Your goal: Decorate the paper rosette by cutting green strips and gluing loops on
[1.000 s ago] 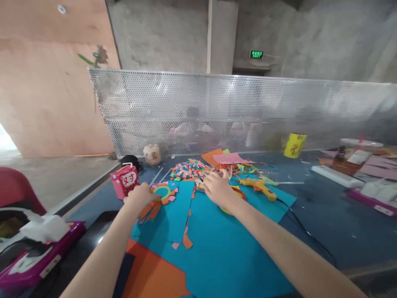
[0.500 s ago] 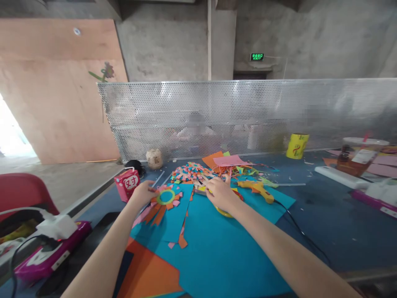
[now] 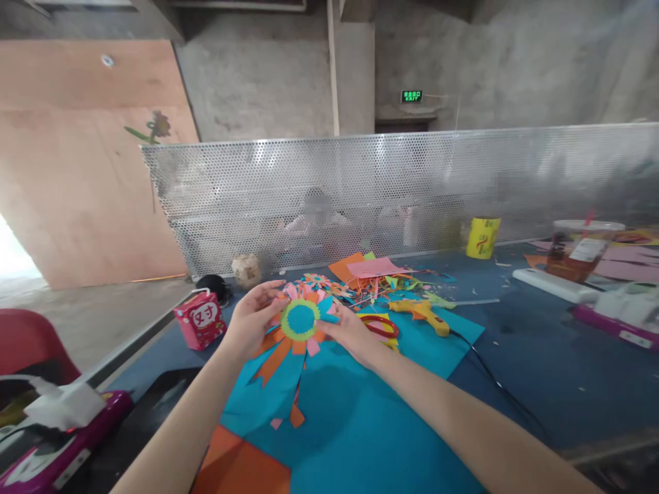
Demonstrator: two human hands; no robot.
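Observation:
Between both hands a paper flower (image 3: 301,320) is held up above the blue paper sheets (image 3: 381,418). It has a blue centre, a lime-green ring, and orange, pink and blue petals, with two orange tails hanging down. My left hand (image 3: 253,321) pinches its left edge between thumb and fingers. My right hand (image 3: 351,332) grips its right edge at the blue petals. Right of that hand lie red-handled scissors (image 3: 392,325), partly hidden by it. Farther right rests a yellow glue gun (image 3: 421,313) with a black cord.
Behind the hands are more paper flowers (image 3: 318,281) and a heap of paper scraps (image 3: 384,283). A red box (image 3: 200,320) stands at left. At right are a yellow roll (image 3: 482,237), a drink cup (image 3: 576,250) and a power strip (image 3: 618,319). A perforated metal screen (image 3: 288,199) borders the far edge.
The paper flower has risen off the blue paper and moved right, now tilted toward me. My right hand has come left from the scissors and scraps to its right edge.

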